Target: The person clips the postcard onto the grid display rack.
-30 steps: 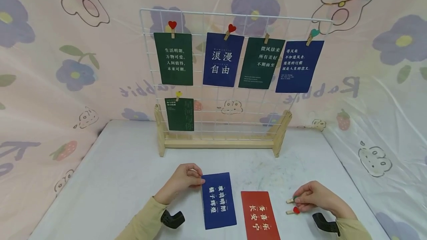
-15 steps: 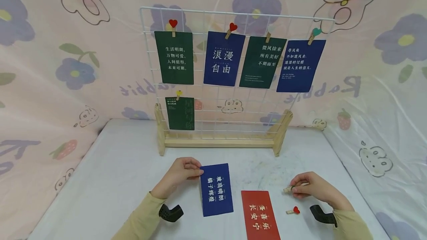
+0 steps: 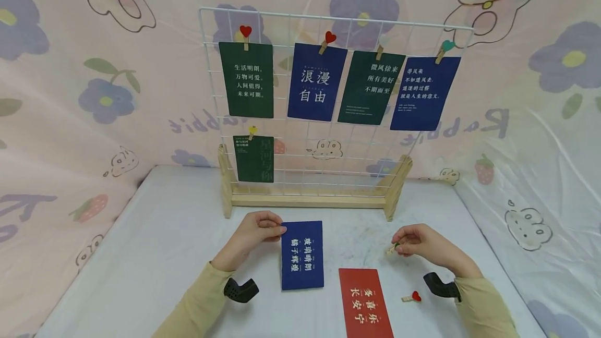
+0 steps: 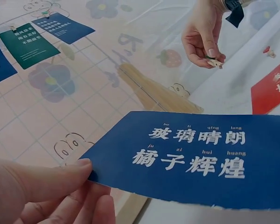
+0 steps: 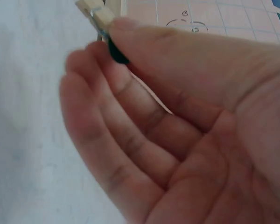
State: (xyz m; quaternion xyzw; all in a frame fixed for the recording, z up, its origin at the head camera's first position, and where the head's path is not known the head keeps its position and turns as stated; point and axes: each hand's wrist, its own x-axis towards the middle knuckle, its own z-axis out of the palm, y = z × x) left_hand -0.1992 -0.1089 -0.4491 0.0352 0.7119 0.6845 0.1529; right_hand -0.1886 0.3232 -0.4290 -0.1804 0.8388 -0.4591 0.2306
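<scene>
My left hand [image 3: 253, 236] pinches a blue card [image 3: 302, 256] with white lettering by its upper left corner, thumb on the printed face. In the left wrist view the same blue card [image 4: 191, 158] spreads out from the thumb, held off the table. My right hand [image 3: 424, 244] pinches a small wooden clothespin [image 3: 391, 250] between thumb and fingers. Seen from the right wrist, this clothespin [image 5: 95, 13] has a dark green piece against the fingers. A red card [image 3: 366, 301] lies on the table between the hands, beside a clothespin with a red heart [image 3: 412, 297].
Behind the hands stands a white wire grid [image 3: 307, 140] on a wooden base [image 3: 307, 201]. Green and blue cards hang along its top from clothespins. A smaller green card [image 3: 254, 159] hangs lower left. Patterned cloth [image 3: 155, 82] covers the back and sides.
My left hand has lifted the blue card forward, toward the grid. My right hand has carried the green-trimmed clothespin forward and left, away from the red-heart one.
</scene>
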